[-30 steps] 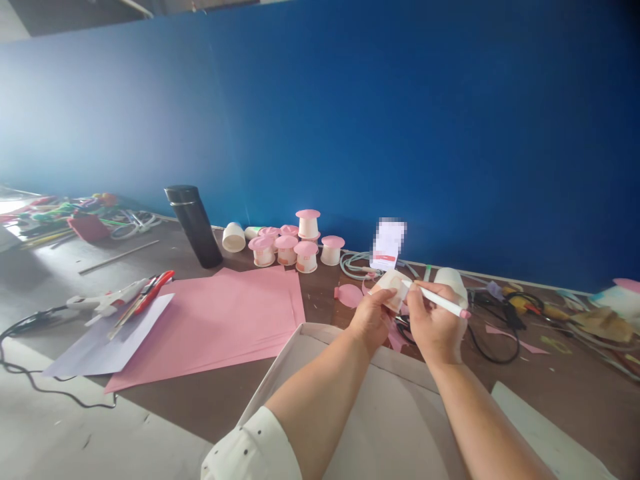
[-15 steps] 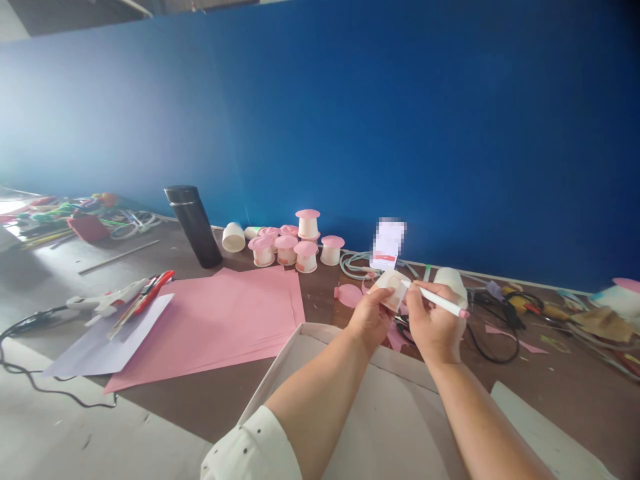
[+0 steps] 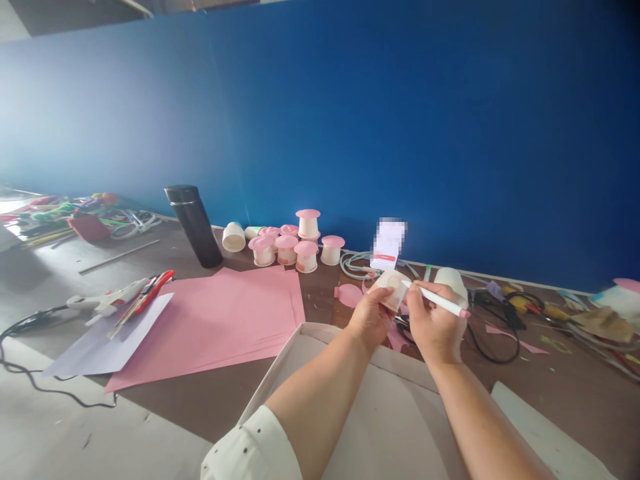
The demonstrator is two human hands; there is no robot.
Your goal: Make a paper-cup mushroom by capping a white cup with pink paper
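The white cup [image 3: 391, 281] is in the person's left hand [image 3: 371, 321], raised over the near part of the table, with the white pen [image 3: 439, 300] laid at its wall. Marking seems under way: a faint pinkish patch shows on the cup, but no pink top can be seen on it. By the blue partition [image 3: 320, 120] stands a cluster of pink-topped cups [image 3: 306, 260], several with pinkish marks, which look further along. A plain cup [image 3: 233, 239] tipped over near the black bottle [image 3: 194, 230] and an upturned cup [image 3: 451, 280] behind the right hand [image 3: 434, 327] show no tops, so they seem left to do; a round pink piece [image 3: 349, 295] lies near the work. Both forearms reach forward and converge, hands close together. The left is closed around the cup, thumb on the near side; the right pinches the pen near its tip, its pink end pointing out to the right. Whether the tip touches the cup, I cannot tell.
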